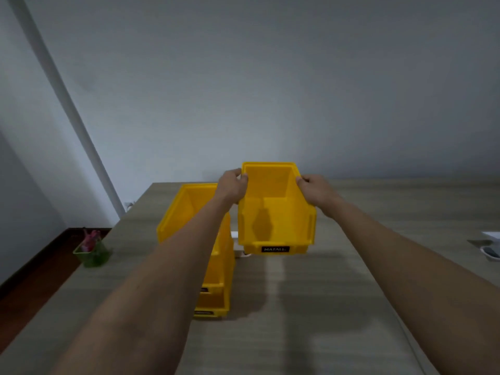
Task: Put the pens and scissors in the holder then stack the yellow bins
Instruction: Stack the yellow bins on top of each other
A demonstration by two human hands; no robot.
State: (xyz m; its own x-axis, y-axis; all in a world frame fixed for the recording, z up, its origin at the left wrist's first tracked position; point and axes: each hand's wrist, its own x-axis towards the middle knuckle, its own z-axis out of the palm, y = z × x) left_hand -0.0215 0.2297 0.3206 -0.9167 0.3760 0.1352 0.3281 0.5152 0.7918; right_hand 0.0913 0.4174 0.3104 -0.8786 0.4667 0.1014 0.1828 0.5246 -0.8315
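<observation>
both hands grip one yellow plastic bin [276, 209] by its side rims, left hand [232, 185], right hand [315, 189], lifted above the grey wood-grain surface [311, 307], just right of two stacked yellow bins [189, 212]. a green holder [93, 253] stands near the left edge.

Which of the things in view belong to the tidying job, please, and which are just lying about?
Job: yellow bin held by left hand and right hand; stacked yellow bins; green holder.
Lying about: white objects at the table's right edge.
</observation>
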